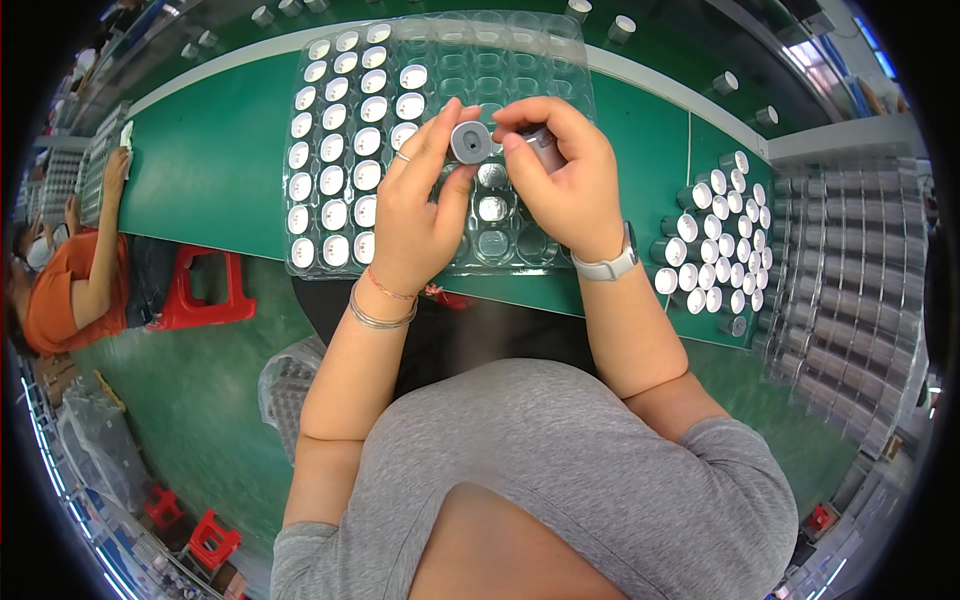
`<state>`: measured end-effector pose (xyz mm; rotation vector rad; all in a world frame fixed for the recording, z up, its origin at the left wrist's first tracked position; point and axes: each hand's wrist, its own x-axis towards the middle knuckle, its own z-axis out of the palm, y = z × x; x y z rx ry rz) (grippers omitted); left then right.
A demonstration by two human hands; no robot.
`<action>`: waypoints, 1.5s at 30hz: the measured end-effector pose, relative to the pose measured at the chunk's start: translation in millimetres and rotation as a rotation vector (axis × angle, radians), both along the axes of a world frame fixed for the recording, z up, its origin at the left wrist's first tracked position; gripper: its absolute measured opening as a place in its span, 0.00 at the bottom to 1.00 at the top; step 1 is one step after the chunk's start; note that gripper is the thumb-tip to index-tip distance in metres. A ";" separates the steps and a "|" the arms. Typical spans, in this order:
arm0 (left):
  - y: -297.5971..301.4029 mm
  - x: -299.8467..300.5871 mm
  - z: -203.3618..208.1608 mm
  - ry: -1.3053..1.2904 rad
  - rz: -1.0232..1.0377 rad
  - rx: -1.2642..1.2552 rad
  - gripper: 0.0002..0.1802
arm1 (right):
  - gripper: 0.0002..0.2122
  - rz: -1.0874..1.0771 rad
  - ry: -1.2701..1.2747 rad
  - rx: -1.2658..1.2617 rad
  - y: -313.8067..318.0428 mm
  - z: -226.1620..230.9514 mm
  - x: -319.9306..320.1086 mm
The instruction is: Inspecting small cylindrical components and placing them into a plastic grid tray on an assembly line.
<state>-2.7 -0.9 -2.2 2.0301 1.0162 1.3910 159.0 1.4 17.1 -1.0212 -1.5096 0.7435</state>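
My left hand is closed on a small grey cylinder, held between thumb and fingers with its round grey end facing up. A dark slot marks the middle of that end. Just to the right, my right hand is closed around another grey cylinder, partly hidden by the fingers. The hands are close together but apart, above a clear plastic tray with rows of round pockets. White-faced cylinders fill several left columns of the tray. Below my hands, its middle and right pockets look bare and shiny.
Many white-faced cylinders are grouped on the green table at right, beside a tall stack of clear trays. Several cylinders sit on a green strip behind the table. At left are a co-worker in orange and a red stool.
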 end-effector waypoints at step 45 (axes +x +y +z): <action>0.5 -5.5 -4.0 -0.002 -0.012 0.102 0.33 | 0.11 0.090 -0.278 0.472 6.1 -1.8 2.0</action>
